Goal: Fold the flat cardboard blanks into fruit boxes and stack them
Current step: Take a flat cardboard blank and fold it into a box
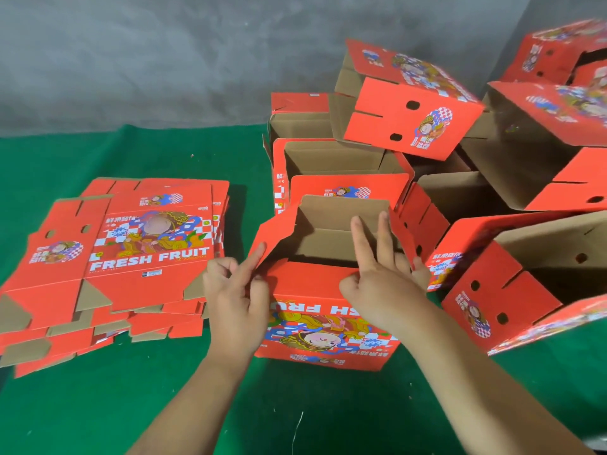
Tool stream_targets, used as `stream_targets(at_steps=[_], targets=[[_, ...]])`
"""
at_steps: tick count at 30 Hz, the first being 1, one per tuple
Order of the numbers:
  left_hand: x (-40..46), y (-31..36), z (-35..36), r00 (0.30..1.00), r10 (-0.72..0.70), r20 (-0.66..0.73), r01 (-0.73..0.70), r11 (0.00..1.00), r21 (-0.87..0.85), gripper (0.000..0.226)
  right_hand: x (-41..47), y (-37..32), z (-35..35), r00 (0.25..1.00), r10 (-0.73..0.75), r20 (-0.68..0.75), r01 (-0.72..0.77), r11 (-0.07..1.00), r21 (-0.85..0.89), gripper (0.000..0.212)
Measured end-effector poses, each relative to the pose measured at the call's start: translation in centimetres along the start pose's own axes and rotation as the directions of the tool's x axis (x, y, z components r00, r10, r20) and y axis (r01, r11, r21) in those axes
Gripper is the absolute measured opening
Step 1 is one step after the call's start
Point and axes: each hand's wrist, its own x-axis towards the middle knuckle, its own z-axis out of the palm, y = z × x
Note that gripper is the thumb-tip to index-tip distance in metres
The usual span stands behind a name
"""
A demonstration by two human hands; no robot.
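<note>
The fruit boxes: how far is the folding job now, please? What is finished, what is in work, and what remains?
Done: several folded boxes lie in a loose heap at the right, tumbled rather than neatly stacked. In hand: one half-formed box stands in front; the left hand pinches its side flap, and the right hand rests on its top edge with fingers reaching inside. Left: a pile of flat blanks waits at the left.
</note>
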Motion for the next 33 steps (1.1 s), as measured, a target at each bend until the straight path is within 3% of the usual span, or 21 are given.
stream_targets(at_steps=[4, 8, 11, 13, 14, 16, 19, 22, 25, 27, 30, 33], targets=[[-1.4, -0.2, -0.5, 0.999, 0.045, -0.019, -0.044, 0.998, 0.033, 0.039, -0.8, -0.3, 0.8, 0.997, -0.016, -0.082, 0.015, 1.0, -0.015, 0.095], [-1.6, -0.3, -2.1, 0.99, 0.089, 0.107, -0.097, 0.993, 0.068, 0.037, -1.4, -0.2, 1.6, 0.979, -0.082, -0.184, 0.042, 0.977, -0.21, 0.074], [0.5, 1.4, -2.2, 0.981, 0.068, 0.18, -0.122, 0.943, 0.309, 0.036, -2.3, -0.1, 1.4, 0.966, -0.129, -0.226, 0.078, 0.972, -0.223, 0.058], [3.8, 3.1, -1.1, 0.938, 0.1, 0.331, -0.264, 0.825, 0.499, 0.038, -3.2, 0.0, 1.4, 0.924, -0.189, -0.334, 0.122, 0.97, -0.21, 0.045], [5.6, 3.7, -0.3, 0.907, 0.115, 0.406, -0.331, 0.791, 0.514, 0.037, -3.6, 0.2, 1.5, 0.905, -0.219, -0.364, 0.141, 0.963, -0.229, 0.041], [8.3, 4.6, 1.5, 0.855, 0.126, 0.503, -0.391, 0.793, 0.467, 0.03, -4.4, 0.8, 1.9, 0.891, -0.251, -0.379, 0.165, 0.955, -0.246, 0.037], [8.2, 4.7, 3.3, 0.824, 0.039, 0.565, -0.338, 0.834, 0.436, 0.023, -4.8, 1.1, 2.3, 0.874, -0.256, -0.412, 0.195, 0.963, -0.185, 0.033], [6.3, 3.5, 3.4, 0.826, 0.09, 0.557, -0.414, 0.767, 0.49, 0.032, -4.9, 0.7, 2.4, 0.836, -0.285, -0.468, 0.262, 0.958, -0.115, 0.028], [5.7, 2.8, 2.5, 0.906, 0.11, 0.409, -0.289, 0.867, 0.406, 0.056, -4.6, 1.2, 1.9, 0.815, -0.267, -0.514, 0.325, 0.945, 0.026, 0.033], [5.7, 3.0, 1.6, 0.96, 0.082, 0.268, -0.163, 0.942, 0.295, 0.064, -4.6, 1.5, 1.2, 0.843, -0.208, -0.496, 0.335, 0.924, 0.183, 0.049], [5.8, 3.9, 0.7, 0.978, -0.003, 0.21, -0.048, 0.97, 0.237, 0.05, -3.7, 2.1, -0.3, 0.89, -0.146, -0.432, 0.331, 0.858, 0.394, 0.053], [5.8, 4.8, 0.1, 0.978, -0.081, 0.19, 0.041, 0.978, 0.206, 0.046, -2.4, 3.0, -1.4, 0.953, -0.124, -0.278, 0.224, 0.903, 0.367, 0.049]])
